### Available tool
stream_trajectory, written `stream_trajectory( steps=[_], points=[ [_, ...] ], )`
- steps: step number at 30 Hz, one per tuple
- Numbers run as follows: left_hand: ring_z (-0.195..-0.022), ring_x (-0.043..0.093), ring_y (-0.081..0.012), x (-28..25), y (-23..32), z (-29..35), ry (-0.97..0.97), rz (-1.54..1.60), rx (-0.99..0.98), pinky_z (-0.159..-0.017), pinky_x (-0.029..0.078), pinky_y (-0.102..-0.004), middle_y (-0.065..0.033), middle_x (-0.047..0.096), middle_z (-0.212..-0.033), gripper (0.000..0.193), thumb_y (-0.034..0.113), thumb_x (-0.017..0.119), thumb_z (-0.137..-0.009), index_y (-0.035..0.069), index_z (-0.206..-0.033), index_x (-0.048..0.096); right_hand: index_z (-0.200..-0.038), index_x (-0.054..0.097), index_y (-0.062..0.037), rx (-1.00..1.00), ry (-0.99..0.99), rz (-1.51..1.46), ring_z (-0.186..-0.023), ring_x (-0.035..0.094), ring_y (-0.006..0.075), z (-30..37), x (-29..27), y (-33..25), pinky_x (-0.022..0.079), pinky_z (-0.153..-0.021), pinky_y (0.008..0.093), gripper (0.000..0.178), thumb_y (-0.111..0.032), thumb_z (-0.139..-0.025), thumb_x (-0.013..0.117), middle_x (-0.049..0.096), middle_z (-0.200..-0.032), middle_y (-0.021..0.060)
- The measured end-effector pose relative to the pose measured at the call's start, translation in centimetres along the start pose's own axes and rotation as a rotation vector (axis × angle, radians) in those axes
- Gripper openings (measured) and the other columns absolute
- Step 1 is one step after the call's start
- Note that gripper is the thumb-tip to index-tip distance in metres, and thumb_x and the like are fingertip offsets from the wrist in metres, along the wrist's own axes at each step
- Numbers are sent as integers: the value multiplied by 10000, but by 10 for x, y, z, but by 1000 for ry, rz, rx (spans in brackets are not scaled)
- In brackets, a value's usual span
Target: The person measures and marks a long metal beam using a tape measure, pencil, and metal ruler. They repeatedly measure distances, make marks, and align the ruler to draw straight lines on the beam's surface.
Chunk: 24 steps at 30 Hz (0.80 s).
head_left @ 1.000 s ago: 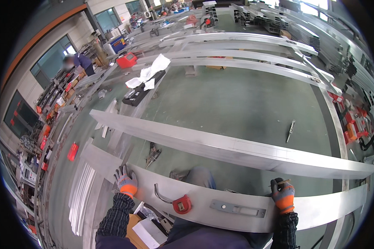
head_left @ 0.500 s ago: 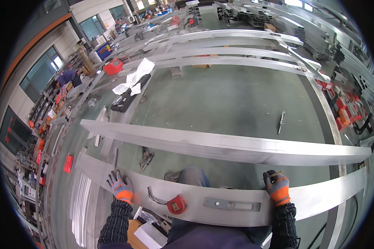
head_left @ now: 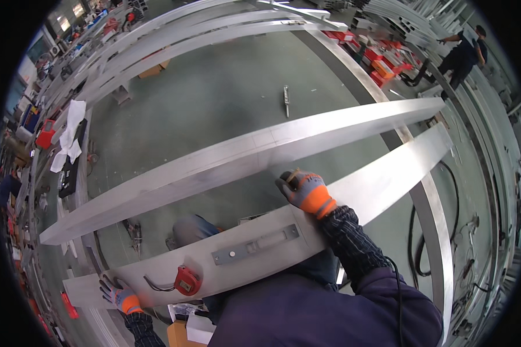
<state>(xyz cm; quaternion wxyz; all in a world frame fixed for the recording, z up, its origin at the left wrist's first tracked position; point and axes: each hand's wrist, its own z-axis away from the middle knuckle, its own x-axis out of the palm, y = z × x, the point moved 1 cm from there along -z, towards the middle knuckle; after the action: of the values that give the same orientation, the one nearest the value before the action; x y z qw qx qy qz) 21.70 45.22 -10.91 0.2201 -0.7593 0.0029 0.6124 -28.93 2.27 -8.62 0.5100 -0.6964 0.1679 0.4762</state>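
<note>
My left hand [head_left: 120, 295], in a grey and orange glove, lies with fingers spread on the left end of the near silver metal profile [head_left: 382, 176]. My right hand [head_left: 307, 194], gloved alike, is closed on a thin tan pencil [head_left: 295, 172] at the profile's far edge. Between my hands, a red tape measure [head_left: 187, 280] rests on the profile beside a dark bent strip [head_left: 156, 285]. Right of it lies a flat grey slotted metal plate [head_left: 224, 255]. A second long profile [head_left: 214, 165], with faint lines across its top, stretches beyond, apart from my right hand.
A screwdriver-like tool [head_left: 286, 101] lies on the green floor. White paper [head_left: 69, 136] drapes a black case at left. Long metal beams [head_left: 214, 34] stand at the back. A person in dark clothes [head_left: 463, 55] is at far right. A black cable [head_left: 414, 243] loops near the right beam.
The view has swung to the right, so the profiles now slope up to the right and a person has come into sight. My left hand stays on the near profile; my right still holds the pencil.
</note>
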Motion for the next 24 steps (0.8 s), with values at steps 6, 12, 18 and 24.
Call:
stream_trajectory(
  steps=[6,12,18,24],
  points=[
    [-1544,306,-319,2,-1,-4,40,47,26,-1274,197,-478,-118,338,-1683,786,222,610,-906,152,-1636,329,-985,758,-118,28,12,8,-889,710,389,3,5,5,560,-785,478,312,-401,-982,627,741,-926,181],
    [-1513,352,-348,28,-13,-11,137,158,101,-1267,214,-484,-157,412,-1630,722,216,604,-896,141,-1586,409,-994,754,-113,-21,78,-28,-860,711,384,2,15,11,567,-773,458,270,-368,-974,667,747,-906,156],
    [-1475,394,-376,19,-15,-5,157,166,115,-1262,234,-502,-187,484,-1565,778,232,641,-839,112,-1573,415,-947,757,-115,-56,118,-10,-815,701,383,5,4,-6,556,-735,458,241,-343,-970,683,729,-840,155],
    [-1403,481,-407,14,-10,0,162,142,113,-1253,262,-502,-212,549,-1495,822,241,647,-822,130,-1594,388,-960,774,-91,-48,110,-62,-754,720,334,3,12,7,554,-698,408,251,-336,-960,718,750,-815,144]
  ],
)
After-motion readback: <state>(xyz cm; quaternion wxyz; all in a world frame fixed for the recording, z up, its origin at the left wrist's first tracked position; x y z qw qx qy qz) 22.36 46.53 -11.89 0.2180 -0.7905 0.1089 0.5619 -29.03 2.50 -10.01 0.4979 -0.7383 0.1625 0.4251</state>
